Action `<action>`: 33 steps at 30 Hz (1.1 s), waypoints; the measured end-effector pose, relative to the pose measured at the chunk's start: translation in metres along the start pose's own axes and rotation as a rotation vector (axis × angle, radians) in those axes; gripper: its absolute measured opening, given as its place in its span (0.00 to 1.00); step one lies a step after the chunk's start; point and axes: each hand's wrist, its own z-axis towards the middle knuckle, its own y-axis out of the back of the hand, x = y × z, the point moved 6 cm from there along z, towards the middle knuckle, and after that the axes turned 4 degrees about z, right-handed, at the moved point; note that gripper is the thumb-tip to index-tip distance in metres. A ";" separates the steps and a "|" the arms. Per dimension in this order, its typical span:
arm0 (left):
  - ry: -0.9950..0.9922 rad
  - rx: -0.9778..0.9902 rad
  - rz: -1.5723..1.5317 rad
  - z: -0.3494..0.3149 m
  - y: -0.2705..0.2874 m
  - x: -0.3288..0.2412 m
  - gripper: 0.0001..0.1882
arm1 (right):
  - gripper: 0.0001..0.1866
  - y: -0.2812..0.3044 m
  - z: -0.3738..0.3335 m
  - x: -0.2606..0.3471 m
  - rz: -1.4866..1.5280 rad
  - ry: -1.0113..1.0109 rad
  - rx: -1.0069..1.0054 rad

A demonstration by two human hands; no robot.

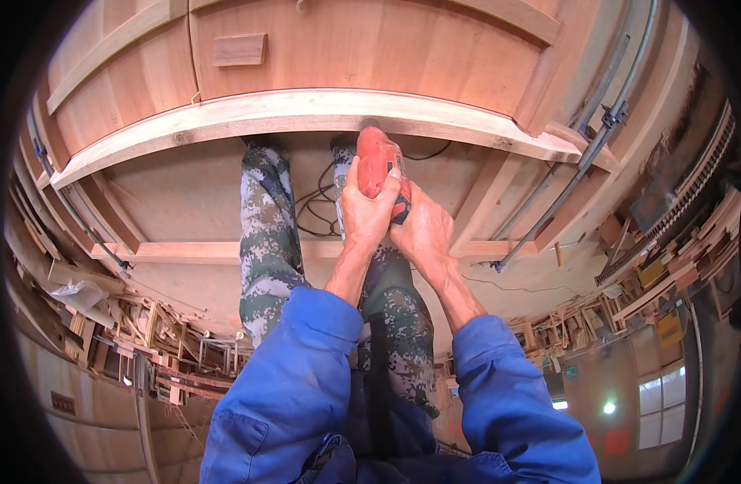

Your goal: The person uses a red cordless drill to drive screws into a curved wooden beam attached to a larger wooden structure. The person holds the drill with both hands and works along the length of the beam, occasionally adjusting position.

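Power tool with red-and-black body (374, 157) lies between left hand (366, 214) and right hand (425, 226), both closed around it, its long axis pointing forward to the long pale wooden rail (298, 111).

floor (185, 194): pale tan | window (662, 410): paned, bright | lamp (609, 408): lit, near window | timber pile (678, 270): right side

The power tool (373, 157) is red and black, sleeves (285, 387) blue, trousers (267, 210) green-and-white camouflage.
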 end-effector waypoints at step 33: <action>-0.012 0.119 0.014 -0.257 0.299 0.033 0.28 | 0.38 0.097 -0.257 -0.008 0.232 0.076 -0.058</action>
